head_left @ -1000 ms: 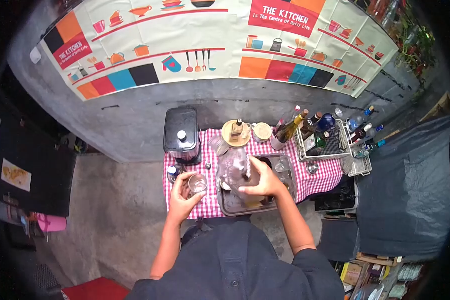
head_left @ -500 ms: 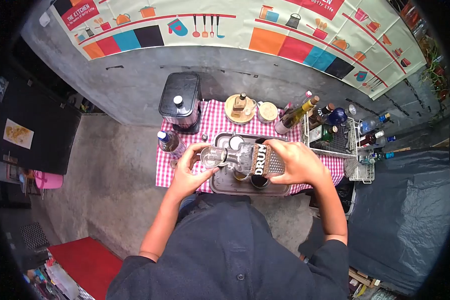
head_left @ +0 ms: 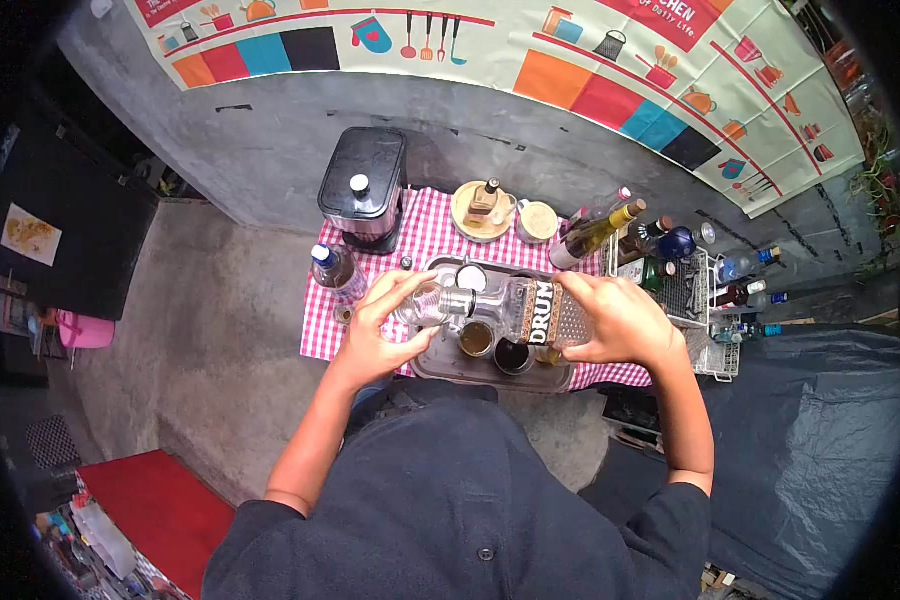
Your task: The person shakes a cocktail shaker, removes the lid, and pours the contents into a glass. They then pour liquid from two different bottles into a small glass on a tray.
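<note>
Gripping a DRUM bottle [head_left: 518,310] by its base end, the right hand [head_left: 625,318] has its thumb on the near side and its fingers over the far side. That bottle lies sideways in the air above the tray [head_left: 440,366], neck pointing at the clear glass [head_left: 425,303]; from where I stand I can't tell whether the two touch. The left hand [head_left: 378,335] holds the glass, thumb and fingers curved around it. Below, the tray bears a cup with something white [head_left: 471,277], a cup of brown liquid [head_left: 476,339] and, just beside that, a cup of dark liquid [head_left: 512,357]. A checked cloth [head_left: 317,332] spreads underneath. Left of the tray stands a capped bottle [head_left: 341,277], with a black dispenser [head_left: 363,178] behind it. Nearer the wall [head_left: 270,150], a small bottle [head_left: 483,203] sits on a round board [head_left: 462,222], a mug [head_left: 538,223] close by. Off right, a tall bottle [head_left: 595,240] stands near a wire basket [head_left: 686,301] crowded with other bottles [head_left: 660,272]
</note>
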A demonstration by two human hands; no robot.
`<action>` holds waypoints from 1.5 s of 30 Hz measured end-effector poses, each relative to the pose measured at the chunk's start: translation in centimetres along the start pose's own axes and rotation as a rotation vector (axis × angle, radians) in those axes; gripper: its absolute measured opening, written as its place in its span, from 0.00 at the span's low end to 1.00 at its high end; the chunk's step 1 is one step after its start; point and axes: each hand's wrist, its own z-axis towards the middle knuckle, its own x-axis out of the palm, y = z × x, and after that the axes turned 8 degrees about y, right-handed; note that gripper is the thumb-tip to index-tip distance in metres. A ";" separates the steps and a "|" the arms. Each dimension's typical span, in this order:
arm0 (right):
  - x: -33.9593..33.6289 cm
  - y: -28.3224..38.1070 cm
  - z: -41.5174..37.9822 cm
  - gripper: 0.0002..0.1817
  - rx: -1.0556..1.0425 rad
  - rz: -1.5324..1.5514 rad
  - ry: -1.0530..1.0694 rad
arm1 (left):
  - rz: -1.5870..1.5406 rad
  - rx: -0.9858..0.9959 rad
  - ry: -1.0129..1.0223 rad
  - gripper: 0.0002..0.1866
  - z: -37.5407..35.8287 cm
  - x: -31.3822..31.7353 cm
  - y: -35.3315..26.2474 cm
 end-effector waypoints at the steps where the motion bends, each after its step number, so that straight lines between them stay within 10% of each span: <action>1: -0.1 0.2 0.2 0.38 0.004 -0.004 0.004 | 0.011 0.001 0.010 0.32 0.1 -0.2 0.1; 45: -2.6 5.0 5.1 0.38 0.063 -0.095 0.089 | -0.289 -0.085 0.122 0.30 -0.3 -4.1 5.9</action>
